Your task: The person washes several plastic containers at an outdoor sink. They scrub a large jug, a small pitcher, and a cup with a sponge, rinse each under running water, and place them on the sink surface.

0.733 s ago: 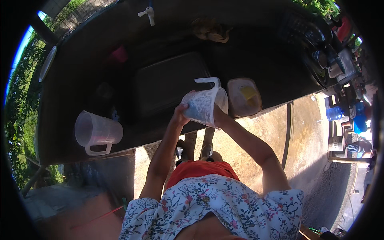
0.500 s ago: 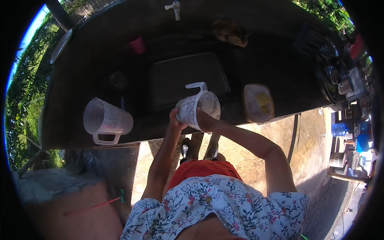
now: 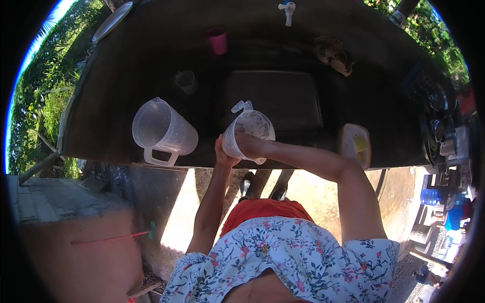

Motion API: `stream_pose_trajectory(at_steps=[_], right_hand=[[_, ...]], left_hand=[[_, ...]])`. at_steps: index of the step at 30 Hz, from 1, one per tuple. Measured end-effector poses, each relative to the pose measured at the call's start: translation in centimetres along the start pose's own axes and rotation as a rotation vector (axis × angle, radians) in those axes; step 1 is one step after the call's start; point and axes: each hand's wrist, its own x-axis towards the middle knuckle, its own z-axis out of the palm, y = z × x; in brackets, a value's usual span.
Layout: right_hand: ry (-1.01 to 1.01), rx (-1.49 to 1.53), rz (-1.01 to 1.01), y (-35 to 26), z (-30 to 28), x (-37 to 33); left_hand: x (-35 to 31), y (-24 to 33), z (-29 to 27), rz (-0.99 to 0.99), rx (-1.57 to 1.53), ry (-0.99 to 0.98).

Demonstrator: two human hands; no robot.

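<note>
Above the counter's near edge, my left hand (image 3: pixel 226 152) is wrapped round the side of a clear plastic pitcher (image 3: pixel 257 122). White suds streak the pitcher, its mouth tilts up toward me and its handle points away. My right hand (image 3: pixel 250 145) reaches into the mouth against the inner wall; its fingers are mostly hidden, and whether they hold anything does not show. To the left, a second clear pitcher (image 3: pixel 183 134) lies on its side, handle toward me. To the right is a pale rectangular tub (image 3: pixel 347 147) with a yellow piece (image 3: pixel 361 143) in it.
A dark counter (image 3: pixel 116 101) carries a rectangular tray (image 3: pixel 275 96), a pink cup (image 3: pixel 218 42), a small clear cup (image 3: pixel 186 82) and a crumpled brown cloth (image 3: pixel 333 54). A white tap (image 3: pixel 288 13) juts from the back. Pots (image 3: pixel 447 146) crowd the far right. A concrete block (image 3: pixel 76 222) stands lower left.
The view has shifted, so the counter things sit farther right in the picture. The held pitcher has turned slightly, and my right hand is deeper in its mouth. My left hand keeps its grip.
</note>
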Motion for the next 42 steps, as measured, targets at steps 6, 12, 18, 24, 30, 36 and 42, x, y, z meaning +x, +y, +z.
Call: stream_pose_trajectory(at_steps=[6,12,18,24,30,36,42], right_hand=[[0.137,0.363,0.063,-0.1,0.9,3.3],[0.047,0.295,-0.037,-1.6,1.5,6.3],[0.033,0.473,0.035,-1.1,0.9,9.6],[0.047,0.795,0.071,-3.2,2.7,10.7],[-0.138,0.804,0.072,-2.0,-0.4,11.9],[0.128,0.067,0.03,-5.0,1.9,17.4],[0.39,0.094,-0.096,-4.4,3.0,19.1]], left_hand=[[-1.3,3.2,-0.5,0.11,0.22,0.054],[-3.1,7.4,-1.8,0.175,0.279,0.11],[-4.0,8.9,-3.0,0.119,0.155,0.217],[-5.2,11.5,-6.8,0.239,0.14,0.285],[-5.7,13.4,-7.7,0.295,-0.002,0.132],[-7.0,16.2,-7.2,0.341,0.3,0.847],[-7.4,13.3,0.4,0.984,1.245,1.038]])
